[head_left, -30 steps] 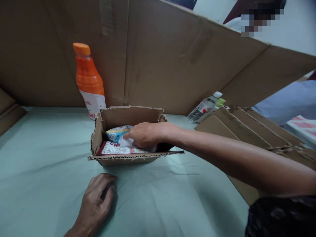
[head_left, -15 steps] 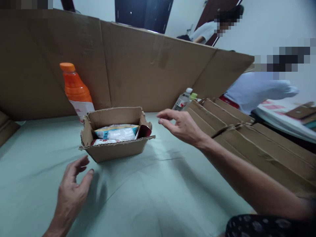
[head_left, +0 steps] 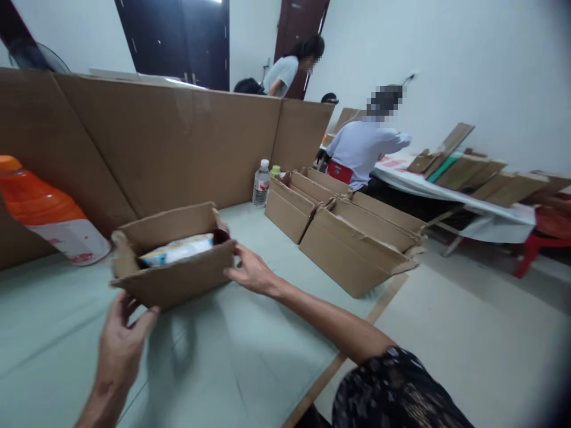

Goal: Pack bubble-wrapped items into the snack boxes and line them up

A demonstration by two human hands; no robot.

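An open-topped cardboard box is between my two hands over the pale green table, with a white and blue plastic packet and a dark red item inside it. My left hand grips its lower left corner, fingers tucked behind the cardboard and the thumb in front. At the right end, my right hand holds the box's side, its fingertips partly hidden. Whether the base touches the table I cannot tell.
A large orange bottle stands left of the box. Several open cardboard boxes, a clear bottle and a green-capped one are at the right. A cardboard wall closes the back; two people are beyond it.
Both hands have closed in on the cardboard box and now hold it at its ends. The camera view has swung right, showing more of the boxes and floor there.
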